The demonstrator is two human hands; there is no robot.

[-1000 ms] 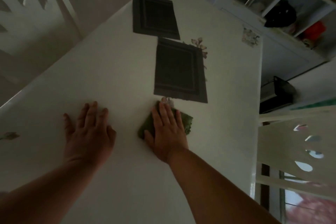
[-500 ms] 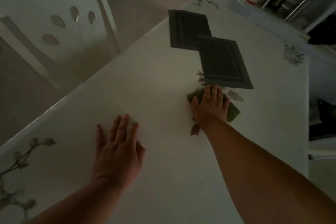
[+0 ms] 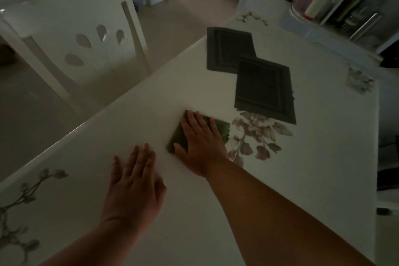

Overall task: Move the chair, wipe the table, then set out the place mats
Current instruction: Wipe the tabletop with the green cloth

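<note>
My right hand (image 3: 201,142) lies flat, fingers spread, pressing down on a folded green cloth (image 3: 223,130) near the middle of the white surface (image 3: 313,168); the cloth shows past the fingertips at 1 o'clock and beside the thumb at 9 o'clock. The hand grips nothing, it only presses the palm on the cloth. My left hand (image 3: 135,188) is at 7 o'clock of the cloth, also flat and open, palm on the bare surface, holding nothing. Two dark place mats (image 3: 264,88) lie at 1 o'clock of the cloth, the nearer one overlapping a corner of the farther one (image 3: 226,47). A printed flower pattern (image 3: 254,136) sits just beside the cloth at 3 o'clock, below the nearer mat. A white chair (image 3: 86,34) stands off the surface's long edge at 10 o'clock, apart from it.
</note>
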